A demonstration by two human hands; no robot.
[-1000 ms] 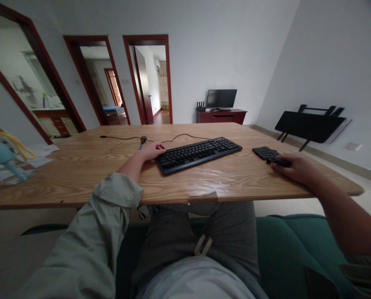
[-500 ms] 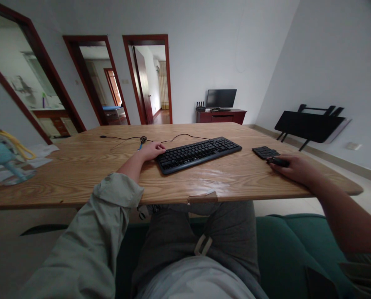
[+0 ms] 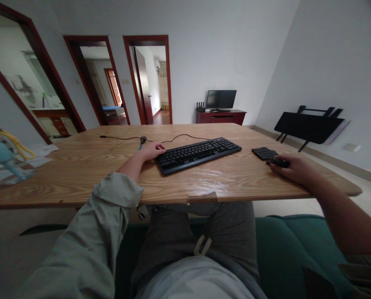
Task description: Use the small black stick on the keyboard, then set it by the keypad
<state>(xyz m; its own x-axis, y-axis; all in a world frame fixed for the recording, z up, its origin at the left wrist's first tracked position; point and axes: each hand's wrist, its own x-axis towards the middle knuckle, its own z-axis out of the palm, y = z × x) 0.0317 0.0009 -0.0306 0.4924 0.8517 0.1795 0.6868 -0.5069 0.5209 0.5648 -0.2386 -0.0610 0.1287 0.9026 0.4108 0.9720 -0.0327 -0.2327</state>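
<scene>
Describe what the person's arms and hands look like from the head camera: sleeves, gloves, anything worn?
Both hands are bare, with no gloves or rings showing. The left hand comes out of a loose pale grey-green sleeve, rolled into a thick cuff below the elbow. The right hand has a bare forearm; no sleeve shows in frame.

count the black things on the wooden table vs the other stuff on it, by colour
black: 4 – keyboard, small keypad, dark item under the right hand, cable past the left hand
blue with yellow: 1 – bag
white: 1 – paper
total: 6 on the table
</scene>
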